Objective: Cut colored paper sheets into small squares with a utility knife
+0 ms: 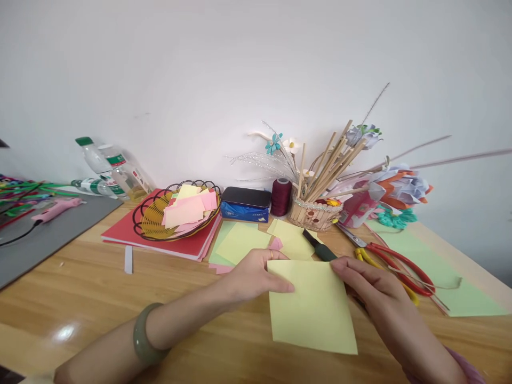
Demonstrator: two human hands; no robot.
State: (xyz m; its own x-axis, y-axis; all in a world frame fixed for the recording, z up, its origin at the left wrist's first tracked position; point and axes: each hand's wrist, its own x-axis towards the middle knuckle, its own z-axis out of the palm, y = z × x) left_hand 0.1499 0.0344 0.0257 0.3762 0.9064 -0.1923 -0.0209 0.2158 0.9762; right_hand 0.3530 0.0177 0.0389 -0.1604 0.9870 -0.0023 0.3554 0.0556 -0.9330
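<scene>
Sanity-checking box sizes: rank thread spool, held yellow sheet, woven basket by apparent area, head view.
1. Held yellow sheet; nearness to the camera enlarges it
2. Woven basket
3. Thread spool, clearly smallest

A thick, rounded bangle (144, 341) in smooth grey-green, faintly glossy, circles the left forearm (196, 318). A slim gold-coloured ring (271, 255) sits on a finger of the bare left hand (256, 274). At the near right, a soft purple sleeve (464, 367) shows its edge.
</scene>
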